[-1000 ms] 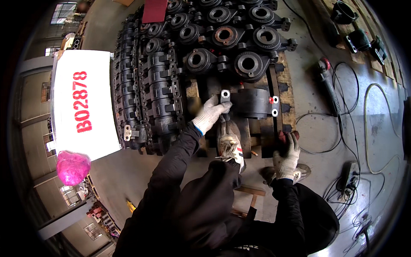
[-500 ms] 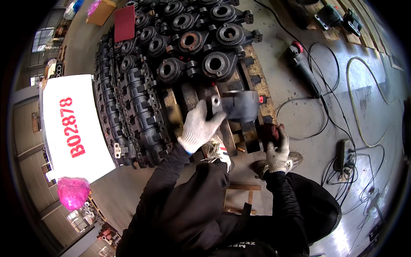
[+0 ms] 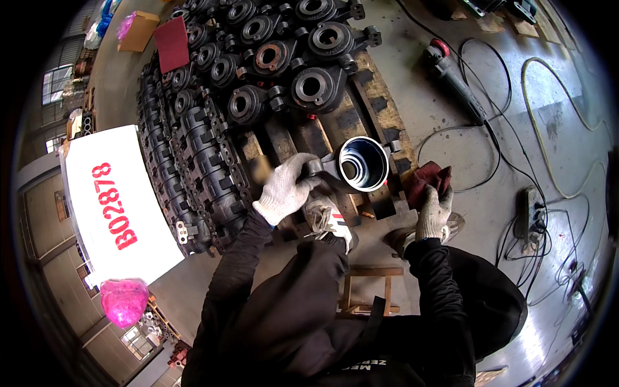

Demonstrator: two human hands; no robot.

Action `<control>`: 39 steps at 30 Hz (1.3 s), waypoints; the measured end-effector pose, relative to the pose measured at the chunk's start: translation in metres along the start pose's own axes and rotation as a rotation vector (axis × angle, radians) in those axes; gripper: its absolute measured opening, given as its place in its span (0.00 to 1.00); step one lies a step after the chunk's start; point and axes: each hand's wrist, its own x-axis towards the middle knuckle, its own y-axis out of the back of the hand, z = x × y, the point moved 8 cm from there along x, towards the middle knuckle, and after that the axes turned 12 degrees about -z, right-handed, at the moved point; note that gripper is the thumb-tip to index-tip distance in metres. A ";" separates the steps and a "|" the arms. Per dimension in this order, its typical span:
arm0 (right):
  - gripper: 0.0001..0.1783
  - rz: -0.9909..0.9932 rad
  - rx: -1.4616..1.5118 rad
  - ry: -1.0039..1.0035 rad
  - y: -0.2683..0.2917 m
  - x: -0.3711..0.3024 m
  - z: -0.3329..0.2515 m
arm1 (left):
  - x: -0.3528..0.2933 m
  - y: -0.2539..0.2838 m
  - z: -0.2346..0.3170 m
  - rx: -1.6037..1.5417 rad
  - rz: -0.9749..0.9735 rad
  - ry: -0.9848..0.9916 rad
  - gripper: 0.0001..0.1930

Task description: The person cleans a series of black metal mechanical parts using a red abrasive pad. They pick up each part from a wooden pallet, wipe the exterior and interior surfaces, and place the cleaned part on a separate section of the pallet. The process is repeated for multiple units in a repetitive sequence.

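A black metal housing (image 3: 340,179) rests on the wooden pallet in front of me, its wide round bore facing up and its inner wall shining. My left hand (image 3: 285,188), in a white knit glove, closes around the lug on the housing's left side. To the right of the housing, apart from it, my gloved right hand (image 3: 434,213) pinches a folded dark red sheet (image 3: 427,182), which looks like sandpaper or a cloth. Several similar black housings (image 3: 317,90) stand at the pallet's far side.
Rows of black linked castings (image 3: 205,161) lie left, beside a white sign board (image 3: 122,206). A red sheet (image 3: 171,44) lies on the far parts. An angle grinder (image 3: 454,82), cables and a power strip (image 3: 532,219) are on the floor at right. A wooden stool (image 3: 369,273) stands below.
The housing has turned from lying on its side to having its bore upward. My left hand has closed on its lug. My right hand, with the red sheet, has shifted slightly right and up.
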 end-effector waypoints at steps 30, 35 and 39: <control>0.21 -0.421 -0.203 0.110 -0.135 0.042 -0.055 | 0.016 -0.010 -0.044 -0.093 -0.129 0.196 0.24; 0.21 -0.280 0.027 0.003 -0.092 0.058 -0.025 | -0.010 -0.023 -0.010 0.046 -0.013 -0.136 0.28; 0.26 -0.272 0.137 -0.148 -0.071 0.054 -0.020 | -0.029 -0.033 0.012 0.248 0.041 -0.186 0.26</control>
